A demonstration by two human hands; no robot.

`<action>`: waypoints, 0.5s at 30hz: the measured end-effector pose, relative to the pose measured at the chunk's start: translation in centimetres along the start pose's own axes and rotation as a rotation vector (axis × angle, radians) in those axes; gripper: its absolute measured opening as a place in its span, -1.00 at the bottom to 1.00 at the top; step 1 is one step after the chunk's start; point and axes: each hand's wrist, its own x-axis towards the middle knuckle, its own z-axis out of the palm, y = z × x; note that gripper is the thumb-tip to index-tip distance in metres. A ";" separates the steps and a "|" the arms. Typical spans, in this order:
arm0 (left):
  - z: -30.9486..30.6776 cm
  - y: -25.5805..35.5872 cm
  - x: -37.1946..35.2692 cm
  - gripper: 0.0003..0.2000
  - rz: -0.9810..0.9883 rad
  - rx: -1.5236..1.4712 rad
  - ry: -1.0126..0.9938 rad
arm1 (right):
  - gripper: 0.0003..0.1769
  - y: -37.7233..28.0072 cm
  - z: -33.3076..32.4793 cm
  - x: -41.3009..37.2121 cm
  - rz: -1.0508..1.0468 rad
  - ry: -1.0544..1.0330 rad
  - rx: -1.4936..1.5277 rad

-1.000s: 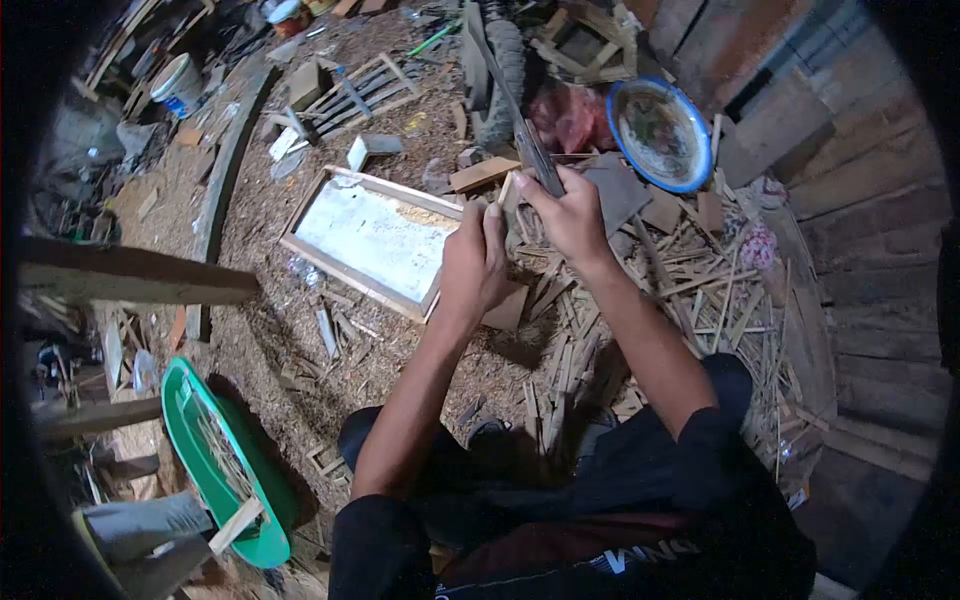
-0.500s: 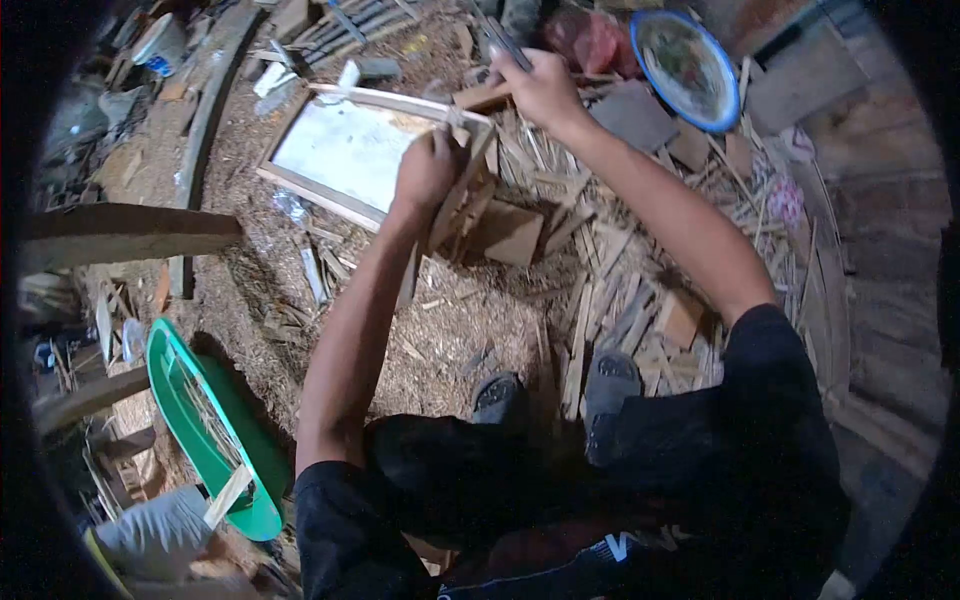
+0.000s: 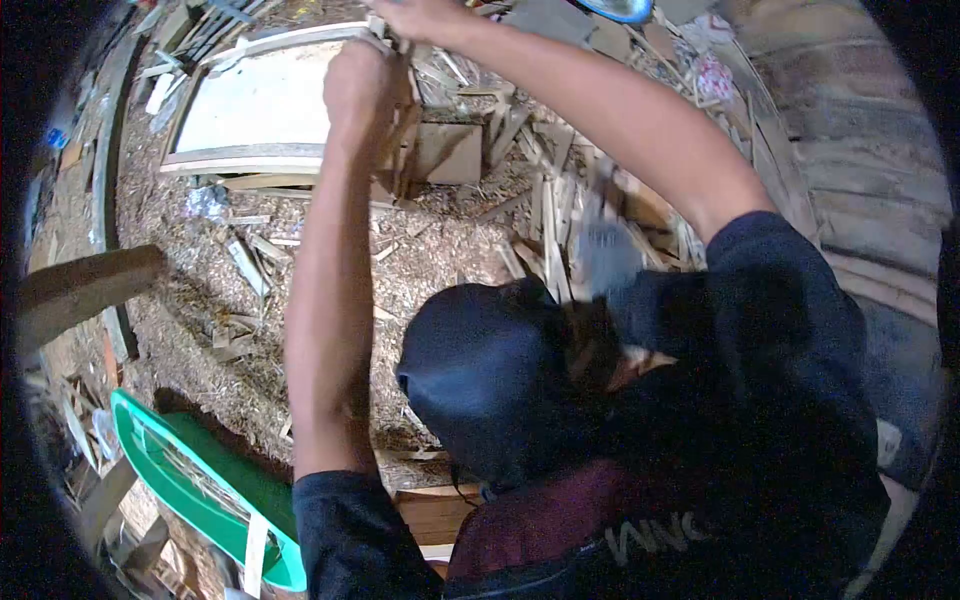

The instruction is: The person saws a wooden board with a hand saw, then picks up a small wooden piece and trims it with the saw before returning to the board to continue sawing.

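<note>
A wooden frame (image 3: 245, 160) around a white panel (image 3: 262, 105) lies tilted at the upper left. My left hand (image 3: 362, 88) is closed in a fist at its right end, against the wood; what the fingers hold is hidden. Just beyond, my right hand (image 3: 415, 18) reaches in at the top edge of the view, partly cut off, its fingers curled close to the frame's corner. Its grip is out of sight. A wooden block (image 3: 450, 152) sits under the frame's right end.
Wood shavings and scrap strips (image 3: 555, 220) cover the ground. At lower left lies a green plastic tub (image 3: 205, 490) with a strip of wood across it. A thick beam (image 3: 90, 295) juts in from the left; a long plank (image 3: 115, 190) lies beyond. A blue-rimmed basin (image 3: 620, 10) shows at the top.
The view has shifted and my head and torso lean further forward. My right hand, which held a dark tool away from the frame, has come down left beside my left hand.
</note>
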 end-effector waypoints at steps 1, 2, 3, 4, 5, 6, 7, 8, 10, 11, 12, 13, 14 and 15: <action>0.2 0.1 -0.2 -0.57 0.064 0.024 0.040 | -0.52 -0.7 0.5 -0.1 -0.111 0.163 0.047; 0.4 -0.4 0.0 -0.50 0.157 -0.001 -0.012 | -0.44 -0.9 -0.1 0.2 0.077 0.111 -0.142; -0.1 -0.5 -0.1 -0.51 0.244 0.115 0.002 | -0.37 -1.3 -0.3 0.6 0.143 0.021 -0.141; -0.5 -0.2 -0.3 -0.51 0.190 0.030 -0.033 | -0.36 -1.5 -0.9 0.4 0.156 -0.023 -0.144; -0.9 -0.2 -0.5 -0.50 0.132 -0.050 -0.066 | -0.35 -1.8 -1.3 0.2 0.165 -0.070 -0.142; -0.8 -0.1 -0.4 -0.50 0.065 -0.078 -0.035 | -0.35 -2.1 -1.5 0.0 0.160 -0.054 -0.147; -0.1 -0.3 -0.1 -0.50 -0.006 -0.105 -0.004 | -0.34 -2.3 -1.6 -0.3 0.154 -0.040 -0.148; 0.6 -0.6 0.0 -0.50 -0.078 -0.128 0.021 | -0.34 -2.5 -1.5 -0.7 0.155 -0.028 -0.145; 1.7 -1.5 0.2 -0.45 -0.031 -0.107 0.047 | -0.34 -1.9 -1.0 -0.4 0.153 -0.028 -0.103; 2.0 -1.7 0.5 -0.43 -0.002 -0.101 0.063 | -0.34 -1.0 -0.7 0.1 0.131 -0.038 -0.097; 1.7 -1.4 0.5 -0.51 -0.069 -0.125 0.047 | -0.34 -1.3 -0.7 0.0 0.112 -0.025 -0.133; 1.7 -1.3 0.2 -0.53 -0.025 -0.119 0.050 | -0.34 -1.7 -0.6 -0.1 0.092 -0.014 -0.169; 1.7 -1.3 -0.2 -0.55 0.016 -0.112 0.055 | -0.34 -2.1 -0.6 -0.1 0.070 -0.004 -0.205; 1.4 -1.4 -0.3 -0.57 0.055 -0.101 0.065 | -0.33 -2.0 -0.6 0.1 0.083 -0.028 -0.210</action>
